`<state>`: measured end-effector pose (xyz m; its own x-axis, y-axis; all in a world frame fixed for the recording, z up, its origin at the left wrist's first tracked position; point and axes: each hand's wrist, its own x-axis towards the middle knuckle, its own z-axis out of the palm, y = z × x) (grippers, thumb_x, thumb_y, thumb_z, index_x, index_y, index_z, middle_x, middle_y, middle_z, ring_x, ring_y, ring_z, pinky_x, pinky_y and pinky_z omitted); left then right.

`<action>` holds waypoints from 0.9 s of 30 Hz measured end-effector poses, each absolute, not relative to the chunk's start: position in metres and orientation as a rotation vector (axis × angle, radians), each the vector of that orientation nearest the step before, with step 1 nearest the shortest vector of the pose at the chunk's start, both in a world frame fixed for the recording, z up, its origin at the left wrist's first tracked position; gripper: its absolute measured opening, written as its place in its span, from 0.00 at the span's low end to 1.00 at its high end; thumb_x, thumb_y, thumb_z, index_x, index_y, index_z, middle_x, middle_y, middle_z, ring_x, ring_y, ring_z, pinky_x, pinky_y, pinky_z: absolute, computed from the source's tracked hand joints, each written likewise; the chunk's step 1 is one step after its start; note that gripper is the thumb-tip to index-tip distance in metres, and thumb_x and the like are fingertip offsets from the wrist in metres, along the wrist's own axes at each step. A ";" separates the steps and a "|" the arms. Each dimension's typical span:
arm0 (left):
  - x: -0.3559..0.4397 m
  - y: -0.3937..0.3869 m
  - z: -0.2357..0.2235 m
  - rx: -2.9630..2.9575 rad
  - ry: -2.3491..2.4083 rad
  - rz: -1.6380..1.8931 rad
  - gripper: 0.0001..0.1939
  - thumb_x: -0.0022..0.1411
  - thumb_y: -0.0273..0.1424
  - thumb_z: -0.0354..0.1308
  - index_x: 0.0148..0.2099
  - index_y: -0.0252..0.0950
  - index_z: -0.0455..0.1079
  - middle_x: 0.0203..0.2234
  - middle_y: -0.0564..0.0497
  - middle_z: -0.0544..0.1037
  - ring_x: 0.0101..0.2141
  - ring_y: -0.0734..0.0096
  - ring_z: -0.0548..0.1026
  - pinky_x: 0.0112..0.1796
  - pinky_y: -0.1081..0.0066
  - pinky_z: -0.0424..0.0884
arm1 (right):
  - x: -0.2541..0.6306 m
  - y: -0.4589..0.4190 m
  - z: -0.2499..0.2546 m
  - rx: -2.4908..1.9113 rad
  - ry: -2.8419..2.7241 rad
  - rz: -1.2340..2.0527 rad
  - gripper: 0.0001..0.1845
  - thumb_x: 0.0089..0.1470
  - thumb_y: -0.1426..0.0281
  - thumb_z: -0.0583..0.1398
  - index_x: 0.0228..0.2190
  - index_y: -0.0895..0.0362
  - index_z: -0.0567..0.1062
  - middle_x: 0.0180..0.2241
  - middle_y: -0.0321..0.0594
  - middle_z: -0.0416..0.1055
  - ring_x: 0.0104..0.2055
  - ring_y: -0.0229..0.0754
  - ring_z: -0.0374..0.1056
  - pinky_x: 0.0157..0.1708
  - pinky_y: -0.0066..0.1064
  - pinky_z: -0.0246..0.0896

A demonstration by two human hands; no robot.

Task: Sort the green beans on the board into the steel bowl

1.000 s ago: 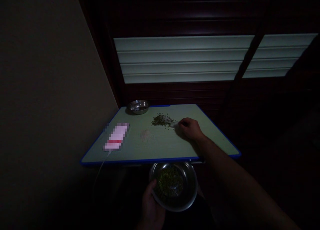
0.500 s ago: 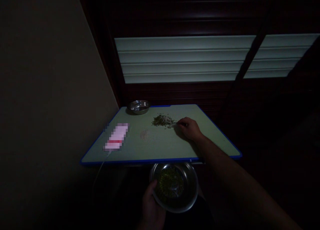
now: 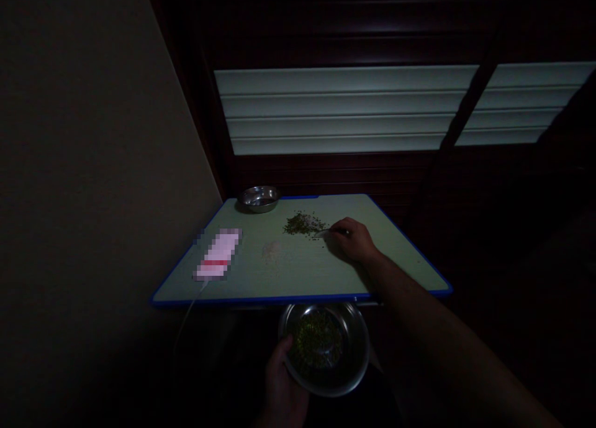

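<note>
My left hand (image 3: 285, 378) grips the left rim of a steel bowl (image 3: 357, 347), thumb over the edge, just below the table's front edge. Small green beans or grains (image 3: 316, 338) lie inside the bowl. Above the table, my right hand (image 3: 352, 236) is closed on the handle of a spoon (image 3: 322, 233), whose tip is at the near right side of a loose pile of small green and pale grains (image 3: 302, 223). The dim light hides what kind of grains these are.
A smaller steel bowl (image 3: 259, 199) stands at the table's back left corner. A phone-like lit object (image 3: 218, 254), blurred out, lies at the left with a white cable (image 3: 189, 307). A faint pale patch of grains (image 3: 272, 251) is on the green, blue-edged table (image 3: 298, 279). A wall rises at left.
The spoon's tip has shifted slightly at the pile's edge, and the grains there look a little rearranged. My left hand and the bowl have stayed in place.
</note>
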<state>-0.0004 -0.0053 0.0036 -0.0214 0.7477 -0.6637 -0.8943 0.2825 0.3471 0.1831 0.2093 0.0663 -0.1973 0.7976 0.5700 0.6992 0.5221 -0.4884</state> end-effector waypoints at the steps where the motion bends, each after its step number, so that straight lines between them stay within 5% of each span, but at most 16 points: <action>1: -0.001 -0.006 0.003 -0.196 0.892 1.325 0.20 0.58 0.29 0.57 0.53 0.32 0.74 0.32 0.43 0.84 0.41 0.51 0.80 0.49 0.51 0.71 | 0.183 0.209 0.066 -1.231 -1.929 0.145 0.07 0.49 0.74 0.59 0.29 0.55 0.79 0.31 0.41 0.74 0.35 0.42 0.68 0.39 0.31 0.61; 27: -0.003 -0.005 -0.001 -0.219 0.851 1.335 0.18 0.59 0.30 0.56 0.51 0.32 0.74 0.31 0.44 0.84 0.40 0.52 0.81 0.50 0.51 0.71 | 0.185 0.199 0.070 -1.428 -1.884 0.176 0.09 0.44 0.73 0.56 0.25 0.56 0.77 0.27 0.38 0.76 0.31 0.41 0.69 0.33 0.30 0.59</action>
